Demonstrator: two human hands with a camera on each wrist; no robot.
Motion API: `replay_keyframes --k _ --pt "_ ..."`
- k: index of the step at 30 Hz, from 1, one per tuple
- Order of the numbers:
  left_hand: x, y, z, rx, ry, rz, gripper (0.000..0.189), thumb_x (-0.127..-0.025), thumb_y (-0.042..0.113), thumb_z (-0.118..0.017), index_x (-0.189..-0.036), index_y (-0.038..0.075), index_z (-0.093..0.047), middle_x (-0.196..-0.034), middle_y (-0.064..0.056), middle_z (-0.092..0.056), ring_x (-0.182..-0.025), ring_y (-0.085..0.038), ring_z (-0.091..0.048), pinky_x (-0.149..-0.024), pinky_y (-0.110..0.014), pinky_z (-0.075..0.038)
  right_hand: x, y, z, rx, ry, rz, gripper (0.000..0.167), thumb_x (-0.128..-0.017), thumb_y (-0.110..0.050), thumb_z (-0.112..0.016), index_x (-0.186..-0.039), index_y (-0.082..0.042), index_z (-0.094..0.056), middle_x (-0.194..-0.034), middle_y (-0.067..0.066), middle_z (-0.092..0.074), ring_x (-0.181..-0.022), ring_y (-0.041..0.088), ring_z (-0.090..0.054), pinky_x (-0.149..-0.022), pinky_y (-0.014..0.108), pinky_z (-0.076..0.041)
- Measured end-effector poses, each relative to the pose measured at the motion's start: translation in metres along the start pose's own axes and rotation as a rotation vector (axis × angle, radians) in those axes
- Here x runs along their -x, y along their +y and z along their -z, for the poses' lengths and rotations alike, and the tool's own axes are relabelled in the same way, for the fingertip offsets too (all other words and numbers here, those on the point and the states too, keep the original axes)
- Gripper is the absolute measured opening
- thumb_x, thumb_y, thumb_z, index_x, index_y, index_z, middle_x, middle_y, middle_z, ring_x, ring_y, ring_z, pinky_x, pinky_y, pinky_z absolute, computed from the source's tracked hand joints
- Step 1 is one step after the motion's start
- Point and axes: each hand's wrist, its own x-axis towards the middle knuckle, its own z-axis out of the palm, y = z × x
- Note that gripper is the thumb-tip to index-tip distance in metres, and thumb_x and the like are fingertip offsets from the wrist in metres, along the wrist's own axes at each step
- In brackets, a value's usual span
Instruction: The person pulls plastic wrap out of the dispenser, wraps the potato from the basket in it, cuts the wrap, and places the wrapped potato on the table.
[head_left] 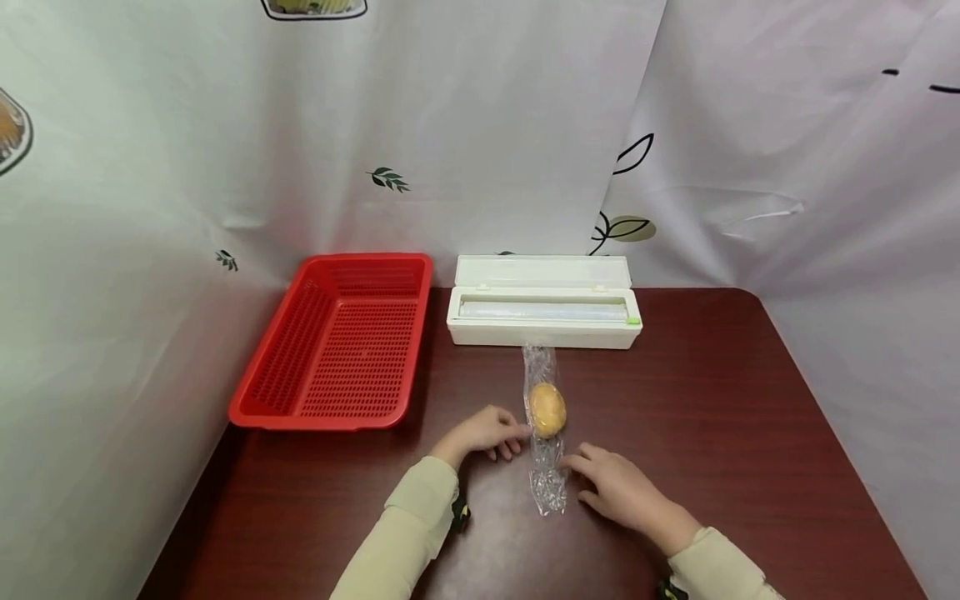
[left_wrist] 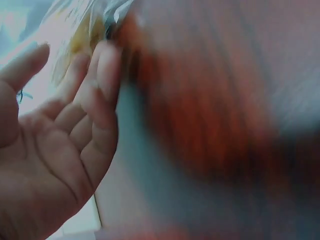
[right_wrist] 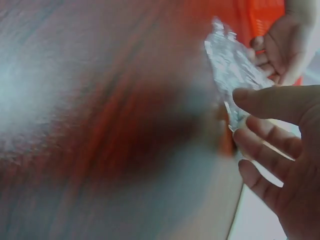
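A yellow-brown oval food item [head_left: 547,410], like a small bun or potato, lies on a narrow strip of clear plastic wrap [head_left: 550,488] that runs toward me from a white dispenser. My left hand [head_left: 491,432] is just left of it, fingers loosely bent, fingertips right at the wrap's edge. In the left wrist view the left palm [left_wrist: 60,135] shows with its thumb apart from the fingers. On the other side, my right hand [head_left: 617,487] has its fingertips at the wrap's right edge. The right wrist view shows thumb and fingers spread beside the crinkled wrap [right_wrist: 232,60].
A white plastic wrap dispenser [head_left: 543,333] with its lid raised stands at the back of the dark red table [head_left: 720,400], a film roll [head_left: 540,310] inside. Left of it is a red perforated basket [head_left: 318,422]. White printed curtains [head_left: 480,125] surround the table.
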Motion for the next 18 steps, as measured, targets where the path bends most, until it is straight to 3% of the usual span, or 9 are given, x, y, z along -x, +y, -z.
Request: replay_keyframes --k 3,8,12,18 --pt "0.004 0.0 -0.011 -0.026 -0.143 0.018 0.024 -0.088 0.021 -0.063 -0.08 -0.001 -0.067 -0.069 -0.012 -0.067 -0.054 -0.018 -0.062 -0.043 -0.025 -0.045 -0.002 0.0 -0.005 0.049 -0.022 0.044 0.051 -0.069 -0.003 -0.075 -0.116 -0.017 -0.061 -0.095 -0.004 -0.056 -0.083 0.012 -0.055 -0.07 0.034 -0.047" --pt "0.007 0.001 -0.024 0.017 -0.251 -0.021 0.018 -0.089 0.011 -0.06 -0.089 -0.004 -0.069 -0.078 -0.016 -0.069 -0.069 -0.027 -0.067 -0.05 -0.028 -0.05 -0.006 -0.003 -0.013 0.071 -0.05 0.049 0.051 -0.069 -0.006 -0.076 -0.117 -0.014 -0.06 -0.101 0.0 -0.059 -0.093 0.018 -0.056 -0.078 0.038 -0.047" --pt "0.007 -0.002 -0.027 0.135 -0.293 -0.032 0.019 -0.092 0.006 -0.053 -0.1 -0.006 -0.065 -0.085 -0.017 -0.068 -0.077 -0.028 -0.067 -0.058 -0.031 -0.053 -0.007 -0.003 -0.019 0.099 -0.06 0.068 0.046 -0.069 -0.008 -0.077 -0.112 -0.013 -0.063 -0.104 0.001 -0.059 -0.095 0.018 -0.056 -0.081 0.038 -0.046" --pt "0.008 -0.004 -0.025 0.285 -0.255 0.012 0.012 -0.09 0.002 -0.046 -0.1 -0.003 -0.048 -0.093 -0.019 -0.067 -0.085 -0.034 -0.066 -0.055 -0.027 -0.048 -0.009 -0.004 -0.021 0.121 -0.02 0.1 0.031 -0.079 -0.002 -0.067 -0.108 -0.015 -0.068 -0.1 -0.003 -0.062 -0.093 0.015 -0.058 -0.08 0.036 -0.047"
